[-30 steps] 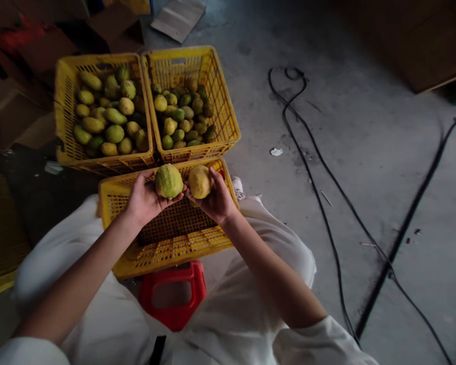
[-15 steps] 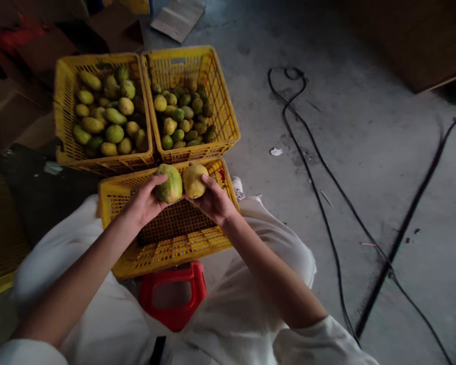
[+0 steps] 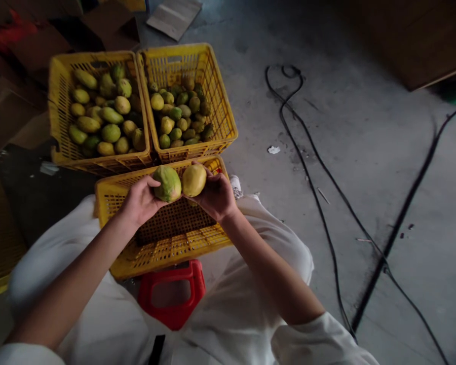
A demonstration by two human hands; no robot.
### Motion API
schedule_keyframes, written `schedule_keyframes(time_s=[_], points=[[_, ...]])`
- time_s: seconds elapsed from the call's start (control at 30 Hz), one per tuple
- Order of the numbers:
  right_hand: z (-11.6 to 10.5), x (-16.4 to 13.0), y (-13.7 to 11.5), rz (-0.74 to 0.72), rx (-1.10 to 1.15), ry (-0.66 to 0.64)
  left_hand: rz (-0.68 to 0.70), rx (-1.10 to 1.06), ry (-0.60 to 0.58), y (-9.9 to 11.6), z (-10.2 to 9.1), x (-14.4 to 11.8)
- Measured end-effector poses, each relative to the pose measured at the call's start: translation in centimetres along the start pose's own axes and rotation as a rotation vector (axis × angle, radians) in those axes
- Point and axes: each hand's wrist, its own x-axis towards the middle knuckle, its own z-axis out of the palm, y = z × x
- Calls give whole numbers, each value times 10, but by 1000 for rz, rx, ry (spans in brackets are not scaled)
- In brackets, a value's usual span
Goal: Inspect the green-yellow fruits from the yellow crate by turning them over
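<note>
My left hand point(image 3: 140, 199) is closed around a green papaya point(image 3: 167, 183) with yellowish patches, thumb on its side. A yellow papaya point(image 3: 194, 180) rests in my right hand point(image 3: 220, 196), whose fingers curl behind and under it. The two fruits are side by side, with a narrow gap between them. Both are above a yellow plastic crate point(image 3: 116, 263) between my knees; its visible floor is bare mesh, and my hands hide part of it. Beyond it stand a left yellow crate point(image 3: 57, 114) and a right yellow crate point(image 3: 223, 101), both holding many green and yellow papayas.
A red plastic stool point(image 3: 174, 319) shows between my legs. Black cables point(image 3: 323, 218) run over the concrete floor at right. Cardboard boxes point(image 3: 26, 114) stand at far left, and a flat cardboard piece point(image 3: 175, 19) lies behind the crates. A wooden panel point(image 3: 414, 45) is at upper right.
My right hand has turned the yellow papaya; its thumb no longer lies across the front. My left hand still holds the green papaya, almost unmoved. The view has shifted slightly.
</note>
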Motion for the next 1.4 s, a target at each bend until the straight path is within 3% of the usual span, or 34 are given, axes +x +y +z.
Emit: schedule_keyframes(time_s=[0.23,0.6,0.8,1.03,1.23,1.4], points=[[4,-1,6,10,-63,94,152,144,-101,-8,-9,6],[3,-1,14,115,30,140,43,109,-79,-19,-10,13],[-2,2,8,68,107,68,16,-56,-30,-9,-8,12],[1,2,13,6,67,82,54,25,-66,-14,-4,13],[6,1,20,-54,-44,10,23,102,29,-18,0,13],[-1,3,12,-4,11,10,-4,-29,7,-14,-3,13]])
